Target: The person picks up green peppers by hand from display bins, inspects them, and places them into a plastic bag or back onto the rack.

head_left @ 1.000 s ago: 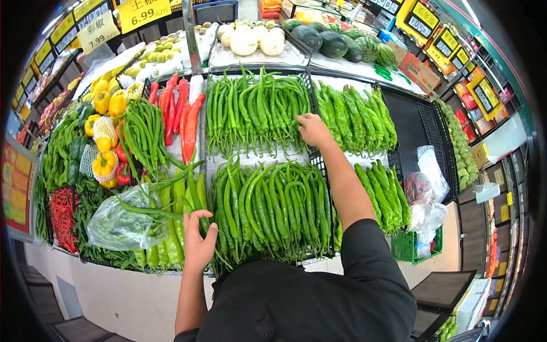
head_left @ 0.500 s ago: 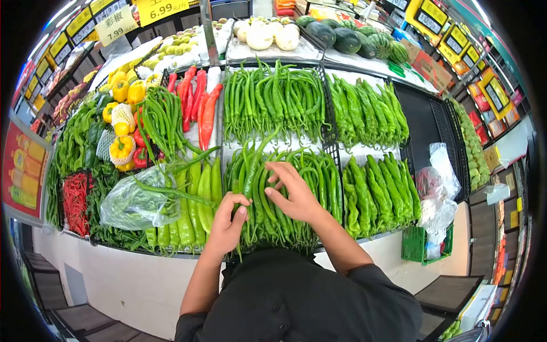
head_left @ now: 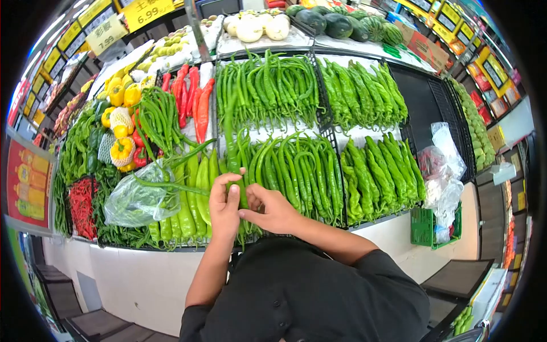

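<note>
One long green chili pepper stands out lengthwise, pointing away from me across the trays. My left hand is closed on its near part, with the index finger bent over it. Beside it, my right hand has its fingers curled in and its thumb against the pepper's lower end. Underneath lies a row of long green chili peppers, partly hidden by my hands. To the left are broad light-green peppers and a clear plastic bag with green peppers in and across it.
Behind is another row of green chilies. Wrinkled green peppers fill trays to the right. Red peppers, yellow bell peppers and small red chilies lie left. A green basket with plastic bags hangs at the front right.
My left hand and the long pepper have shifted left and the pepper has turned more upright. My right hand has come down and left to it, its fingers curling in.
</note>
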